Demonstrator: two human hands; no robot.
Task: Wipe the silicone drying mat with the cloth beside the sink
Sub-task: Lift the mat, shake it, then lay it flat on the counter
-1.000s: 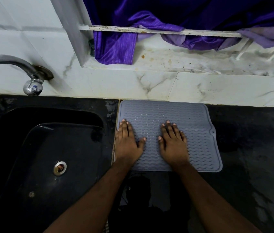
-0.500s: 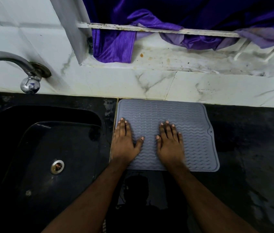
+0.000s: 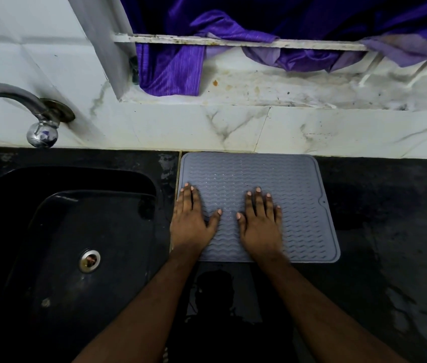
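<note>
A grey silicone drying mat (image 3: 254, 174) with a wavy ribbed surface lies flat on the black counter, just right of the sink and against the back wall. My left hand (image 3: 190, 221) rests palm down on the mat's left edge, fingers straight. My right hand (image 3: 260, 224) lies flat on the mat's middle, fingers straight and a little spread. Neither hand holds anything. No wiping cloth shows on the counter.
A black sink (image 3: 76, 231) with a metal drain (image 3: 89, 260) fills the left. A steel tap (image 3: 24, 106) curves over it from the tiled wall. Purple fabric (image 3: 170, 69) hangs over a stained marble ledge (image 3: 285, 90) behind. Wet black counter (image 3: 390, 231) extends right.
Both hands stay flat on the mat, with the right hand shifted slightly. The view has tilted a little.
</note>
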